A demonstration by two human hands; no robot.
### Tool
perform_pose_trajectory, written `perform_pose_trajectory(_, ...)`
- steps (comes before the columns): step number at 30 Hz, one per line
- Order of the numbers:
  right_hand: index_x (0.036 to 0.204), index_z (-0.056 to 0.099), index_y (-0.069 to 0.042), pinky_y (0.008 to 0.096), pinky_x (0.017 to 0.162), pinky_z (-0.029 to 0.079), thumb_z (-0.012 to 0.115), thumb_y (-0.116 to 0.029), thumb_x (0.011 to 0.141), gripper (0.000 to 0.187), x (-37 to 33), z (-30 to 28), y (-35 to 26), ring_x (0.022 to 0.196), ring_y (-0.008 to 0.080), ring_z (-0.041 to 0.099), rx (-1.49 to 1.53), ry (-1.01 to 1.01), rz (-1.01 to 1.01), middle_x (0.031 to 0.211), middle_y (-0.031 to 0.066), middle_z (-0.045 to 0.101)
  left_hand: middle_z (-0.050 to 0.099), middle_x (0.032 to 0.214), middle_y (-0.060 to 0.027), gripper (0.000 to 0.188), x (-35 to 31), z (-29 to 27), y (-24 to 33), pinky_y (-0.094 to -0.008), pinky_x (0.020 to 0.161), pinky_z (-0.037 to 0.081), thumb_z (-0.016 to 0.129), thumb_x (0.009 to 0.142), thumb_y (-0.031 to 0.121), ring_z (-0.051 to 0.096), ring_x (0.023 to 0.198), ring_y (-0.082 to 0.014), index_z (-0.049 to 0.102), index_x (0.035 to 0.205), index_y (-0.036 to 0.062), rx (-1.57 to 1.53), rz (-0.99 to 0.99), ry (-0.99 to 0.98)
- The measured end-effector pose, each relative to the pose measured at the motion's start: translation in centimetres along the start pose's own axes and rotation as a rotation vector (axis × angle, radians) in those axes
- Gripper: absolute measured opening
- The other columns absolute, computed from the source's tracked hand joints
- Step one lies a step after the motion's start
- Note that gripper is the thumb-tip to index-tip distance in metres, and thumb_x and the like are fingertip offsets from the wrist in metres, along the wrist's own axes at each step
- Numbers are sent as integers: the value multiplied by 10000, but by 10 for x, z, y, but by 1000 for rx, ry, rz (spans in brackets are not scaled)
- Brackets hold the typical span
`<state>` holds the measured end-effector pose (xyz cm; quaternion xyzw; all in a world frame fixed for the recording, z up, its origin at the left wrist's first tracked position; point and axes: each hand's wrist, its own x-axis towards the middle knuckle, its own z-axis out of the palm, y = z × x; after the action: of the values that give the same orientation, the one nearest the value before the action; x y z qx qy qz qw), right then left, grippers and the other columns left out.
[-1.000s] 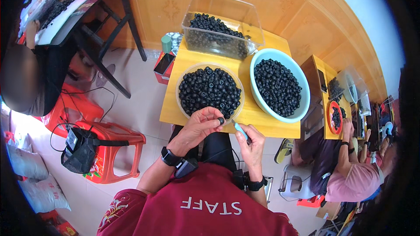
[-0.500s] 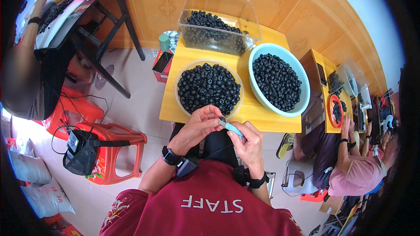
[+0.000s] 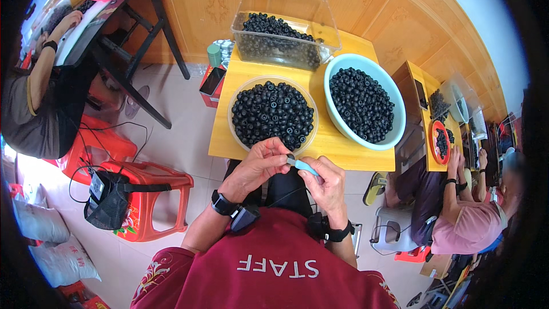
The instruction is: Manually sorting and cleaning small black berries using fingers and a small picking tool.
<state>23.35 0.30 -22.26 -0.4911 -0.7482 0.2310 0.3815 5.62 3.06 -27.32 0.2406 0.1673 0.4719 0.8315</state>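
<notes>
Over the table's near edge, my left hand (image 3: 257,167) pinches a small black ring-shaped piece (image 3: 290,156) between thumb and fingers. A short knife with a light blue handle (image 3: 306,167) is in my right hand (image 3: 327,186). Its short blade end meets the black piece, though the exact contact is too small to make out. Just beyond my hands, a round shallow tray (image 3: 230,115) is heaped with similar black pieces. To its right stands a pale blue basin (image 3: 400,123), also holding many of them.
A clear plastic bin (image 3: 246,50) with more black pieces stands at the back of the yellow table (image 3: 366,162). Red stools (image 3: 171,186) with a black mesh bag (image 3: 106,209) are at my left. Co-workers sit on both sides, one by a red bowl (image 3: 433,154).
My hands stay nearly in place, with the knife and black piece shifting only slightly. At the left, a co-worker's arm has come lower and nearer the table edge.
</notes>
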Motion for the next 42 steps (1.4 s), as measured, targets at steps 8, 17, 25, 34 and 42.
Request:
perform_pose_trajectory(8,913,648,26,247,519,404,625,-104,796,177,-7,-11,58,560,102,508,-54,186,200,667,89,612,541,829,-121,187,-10,23,13,-227,614,413,671,761,112,508,700,-139,522,865,69,79,-8,-160)
perform_pose_trajectory(17,885,650,3,251,463,382,639,-81,766,146,-3,-15,-4,530,135,524,126,42,140,667,85,593,611,839,-46,109,-3,15,4,-224,675,499,623,800,22,606,726,-121,562,886,50,-8,-17,-12)
perform_pose_trajectory(25,870,651,-22,298,453,407,685,-94,719,171,-3,-14,-15,489,195,544,9,-22,9,604,88,550,611,834,-48,119,-4,17,5,-229,680,499,625,798,22,597,746,-121,560,894,46,13,-8,3)
perform_pose_trajectory(34,862,651,-35,296,449,407,693,-108,714,170,-5,-15,-14,485,194,545,-45,-17,5,594,78,539,614,834,-49,120,-3,14,2,-228,680,503,624,799,23,600,748,-121,557,896,48,-2,-8,-7)
perform_pose_trajectory(42,860,651,-35,298,455,410,690,-114,717,168,-6,-14,-12,491,196,548,-46,-17,32,597,79,539,615,839,-51,119,-4,11,2,-228,681,511,625,796,18,607,739,-124,561,893,44,-14,0,-7)
